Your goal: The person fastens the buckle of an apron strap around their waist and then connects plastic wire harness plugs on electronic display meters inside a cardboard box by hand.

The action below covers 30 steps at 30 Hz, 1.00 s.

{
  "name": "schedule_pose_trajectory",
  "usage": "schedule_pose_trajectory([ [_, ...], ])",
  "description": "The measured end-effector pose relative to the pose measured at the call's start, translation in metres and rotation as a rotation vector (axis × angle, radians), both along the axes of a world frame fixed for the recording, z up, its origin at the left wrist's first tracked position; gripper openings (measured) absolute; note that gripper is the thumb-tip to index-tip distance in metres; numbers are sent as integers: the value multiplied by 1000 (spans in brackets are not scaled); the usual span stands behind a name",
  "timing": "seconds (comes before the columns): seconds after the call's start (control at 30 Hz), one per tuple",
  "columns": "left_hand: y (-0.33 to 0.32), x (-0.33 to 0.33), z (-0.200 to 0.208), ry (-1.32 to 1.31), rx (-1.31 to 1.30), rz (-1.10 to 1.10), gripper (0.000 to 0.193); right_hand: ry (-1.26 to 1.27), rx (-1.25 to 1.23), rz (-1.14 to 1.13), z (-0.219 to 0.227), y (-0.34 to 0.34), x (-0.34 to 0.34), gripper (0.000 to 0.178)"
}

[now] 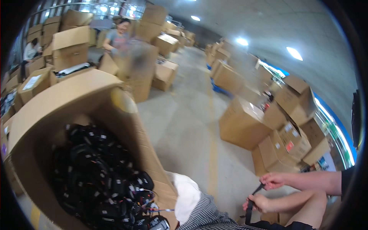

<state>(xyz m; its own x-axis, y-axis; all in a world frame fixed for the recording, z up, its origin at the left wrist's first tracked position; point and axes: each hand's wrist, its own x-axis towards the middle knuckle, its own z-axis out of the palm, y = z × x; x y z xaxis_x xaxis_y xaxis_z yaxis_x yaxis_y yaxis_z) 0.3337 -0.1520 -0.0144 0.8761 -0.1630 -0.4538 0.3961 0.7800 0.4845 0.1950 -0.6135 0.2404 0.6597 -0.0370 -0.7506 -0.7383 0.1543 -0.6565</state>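
My left hand (186, 197), in a white glove below a grey striped sleeve, lies against the near right wall of a large open carton (151, 153). Its fingers are not distinct. Inside the carton is a heap of black plastic devices (96, 172), with thin coloured wires (147, 199) showing near the front. No right hand of mine shows. At the lower right, another person's two bare hands (264, 191) hold a black strap (250, 209) stretched between them. That person's forearms come in from the right, one from a black sleeve.
Stacked cartons (245, 122) line the right side, some on blue pallets (220, 87). More open cartons (71, 48) crowd the left. A person in a grey top (117, 38) stands behind a tall carton (138, 73). A grey floor aisle (188, 111) with a yellow line runs between.
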Motion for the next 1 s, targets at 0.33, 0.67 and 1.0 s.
schedule_pose_trajectory([
  [0.33,43,27,-7,-20,-56,95,30,-263,-300,-141,-23,209,115,33],
  [0.67,41,13,13,-29,-59,14,31,-150,-210,92,-48,259,136,20],
  [1.0,28,7,36,-35,-54,-134,32,-275,-59,90,-81,238,123,21],
])
